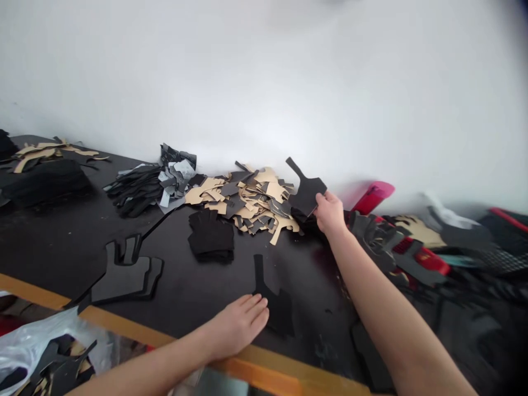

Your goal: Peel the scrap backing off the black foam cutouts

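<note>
My right hand (330,213) is raised over the back of the table, its thumb and fingers pinching a dark grey cut-out foam-like piece (307,193) with a narrow strip sticking up. Behind that piece lies a heap of beige and black cut pieces (251,198). My left hand (243,323) rests flat near the front edge, fingers stretched out. Its fingertips touch the side of a black cut-out piece (278,308) of similar shape, which lies on the table.
Stacked grey cut-outs (124,278) lie left on the dark table (177,324). A black fabric stack (211,236) sits mid-table. Grey and black scraps (152,184) lie behind. Red and black items (429,258) crowd the right. A plastic bag of scraps (99,335) is below the edge.
</note>
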Demonstrator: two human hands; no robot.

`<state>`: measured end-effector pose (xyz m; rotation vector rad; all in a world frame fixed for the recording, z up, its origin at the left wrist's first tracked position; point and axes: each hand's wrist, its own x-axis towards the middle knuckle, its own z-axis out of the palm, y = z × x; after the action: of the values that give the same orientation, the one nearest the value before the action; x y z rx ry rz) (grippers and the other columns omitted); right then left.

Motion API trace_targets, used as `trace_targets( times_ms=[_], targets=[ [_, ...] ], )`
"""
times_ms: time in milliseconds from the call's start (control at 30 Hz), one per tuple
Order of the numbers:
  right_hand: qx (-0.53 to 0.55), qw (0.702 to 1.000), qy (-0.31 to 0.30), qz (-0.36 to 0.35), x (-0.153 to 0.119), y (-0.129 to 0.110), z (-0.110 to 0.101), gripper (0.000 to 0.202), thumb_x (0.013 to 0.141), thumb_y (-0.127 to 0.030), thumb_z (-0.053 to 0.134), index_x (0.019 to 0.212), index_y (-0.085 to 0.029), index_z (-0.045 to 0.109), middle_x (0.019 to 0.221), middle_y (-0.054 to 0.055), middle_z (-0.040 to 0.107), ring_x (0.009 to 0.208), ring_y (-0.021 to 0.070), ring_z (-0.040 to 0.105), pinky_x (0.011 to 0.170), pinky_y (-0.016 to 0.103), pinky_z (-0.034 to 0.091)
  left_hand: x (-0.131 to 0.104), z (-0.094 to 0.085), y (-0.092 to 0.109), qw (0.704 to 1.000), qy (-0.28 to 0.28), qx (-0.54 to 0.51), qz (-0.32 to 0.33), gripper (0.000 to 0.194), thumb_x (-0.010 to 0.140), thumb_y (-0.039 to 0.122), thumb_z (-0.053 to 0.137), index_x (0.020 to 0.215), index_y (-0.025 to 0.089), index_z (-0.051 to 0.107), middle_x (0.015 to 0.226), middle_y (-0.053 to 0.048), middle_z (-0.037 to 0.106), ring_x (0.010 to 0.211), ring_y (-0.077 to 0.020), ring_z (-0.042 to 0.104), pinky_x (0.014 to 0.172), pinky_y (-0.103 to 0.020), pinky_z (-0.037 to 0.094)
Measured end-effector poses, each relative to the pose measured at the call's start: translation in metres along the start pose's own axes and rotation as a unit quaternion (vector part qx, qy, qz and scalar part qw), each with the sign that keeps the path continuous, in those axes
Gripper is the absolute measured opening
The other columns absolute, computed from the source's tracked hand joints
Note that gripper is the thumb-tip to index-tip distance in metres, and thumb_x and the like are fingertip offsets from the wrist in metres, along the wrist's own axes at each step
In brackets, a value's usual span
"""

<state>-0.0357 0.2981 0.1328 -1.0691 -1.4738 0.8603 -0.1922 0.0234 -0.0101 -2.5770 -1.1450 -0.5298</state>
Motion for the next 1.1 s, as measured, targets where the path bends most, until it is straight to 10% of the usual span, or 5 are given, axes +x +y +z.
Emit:
trace_targets(
  times_ms=[600, 667, 867, 1000, 1100],
  targets=[
    [0.351, 0.899, 0.016, 0.261, -0.185, 0.034, -0.034, 0.025, 0.065, -0.018, 0.068, 0.070, -0.020, 0.043, 0.071, -0.002, 0.064, 0.068, 0.0137, 0.064, 0.074, 0.035, 0.056, -0.001, -0.014, 0.015, 0.990, -0.028, -0.129, -0.053, 0.033, 0.092, 0.014, 0.038, 0.118, 0.013, 0.058, 0.127, -0.015, 0.057, 0.122, -0.0270, 0.052, 0.099, -0.043, 0.047],
    [0.356, 0.898, 0.023, 0.259, -0.197, 0.030, -0.028, 0.030, 0.061, -0.018, 0.070, 0.067, -0.020, 0.041, 0.070, -0.003, 0.063, 0.070, 0.0132, 0.064, 0.078, 0.034, 0.056, 0.010, -0.017, 0.019, 0.956, 0.001, -0.245, -0.161, 0.032, 0.093, 0.022, 0.042, 0.122, 0.016, 0.054, 0.125, -0.013, 0.059, 0.118, -0.0249, 0.055, 0.099, -0.043, 0.047],
    [0.309, 0.915, -0.030, 0.259, -0.225, 0.013, -0.021, 0.033, 0.062, -0.026, 0.073, 0.087, -0.017, 0.054, 0.085, 0.004, 0.065, 0.078, 0.0179, 0.064, 0.076, 0.039, 0.055, 0.065, -0.027, 0.018, 0.689, 0.161, -0.536, -0.462, 0.032, 0.087, 0.043, 0.050, 0.105, 0.015, 0.048, 0.094, -0.007, 0.065, 0.081, -0.0182, 0.067, 0.071, -0.030, 0.056],
    [0.116, 0.985, 0.054, 0.111, -0.211, 0.009, -0.052, 0.060, 0.062, -0.024, 0.075, 0.116, -0.022, 0.049, 0.104, 0.004, 0.059, 0.097, 0.0161, 0.059, 0.089, 0.032, 0.049, 0.082, -0.026, 0.014, 0.710, 0.171, -0.492, -0.474, 0.024, 0.083, 0.041, 0.052, 0.088, 0.018, 0.046, 0.077, 0.000, 0.058, 0.066, -0.0147, 0.063, 0.059, -0.025, 0.052],
    [0.025, 0.998, -0.027, 0.059, -0.195, 0.009, -0.072, 0.040, 0.071, -0.029, 0.068, 0.107, -0.020, 0.054, 0.092, 0.003, 0.060, 0.087, 0.0152, 0.060, 0.080, 0.029, 0.049, 0.084, -0.024, 0.014, 0.726, 0.142, -0.505, -0.445, 0.021, 0.084, 0.039, 0.050, 0.085, 0.019, 0.045, 0.076, 0.000, 0.055, 0.067, -0.0143, 0.063, 0.062, -0.025, 0.052]
  ],
)
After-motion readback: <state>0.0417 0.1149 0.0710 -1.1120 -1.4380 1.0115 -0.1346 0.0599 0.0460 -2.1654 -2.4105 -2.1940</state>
